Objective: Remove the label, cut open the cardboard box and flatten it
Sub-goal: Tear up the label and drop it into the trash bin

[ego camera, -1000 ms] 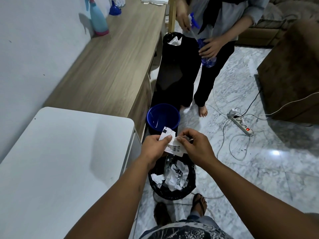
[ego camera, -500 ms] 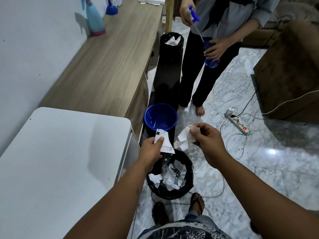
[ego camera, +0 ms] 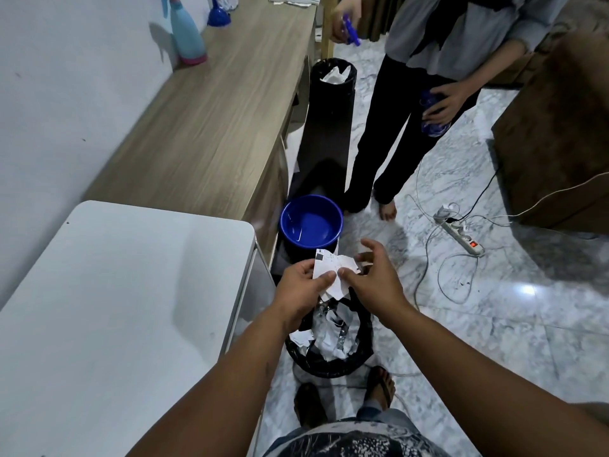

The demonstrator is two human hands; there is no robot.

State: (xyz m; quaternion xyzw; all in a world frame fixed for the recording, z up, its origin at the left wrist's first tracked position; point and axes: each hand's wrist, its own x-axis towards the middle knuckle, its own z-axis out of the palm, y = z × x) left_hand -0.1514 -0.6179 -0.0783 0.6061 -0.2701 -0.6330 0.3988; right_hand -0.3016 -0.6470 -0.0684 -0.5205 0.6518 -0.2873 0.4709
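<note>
Torn white label pieces (ego camera: 331,270) with black print are pinched between my left hand (ego camera: 301,288) and my right hand (ego camera: 374,280), held together right above a small black-lined waste bin (ego camera: 329,361) on the floor. Thumb and forefinger of each hand grip the paper; the other fingers of my right hand are spread. The bin holds several scraps of white paper. No cardboard box is in view.
A white table (ego camera: 108,308) is at my left, a wooden counter (ego camera: 214,120) behind it with a spray bottle (ego camera: 186,34). A blue basin (ego camera: 311,222) and tall black bin (ego camera: 331,103) stand ahead. A person (ego camera: 428,77) stands beyond; a power strip (ego camera: 461,234) and cables lie at right.
I tore the label in two and pulled the halves apart; now both hands have come back together, stacking the pieces above the bin.
</note>
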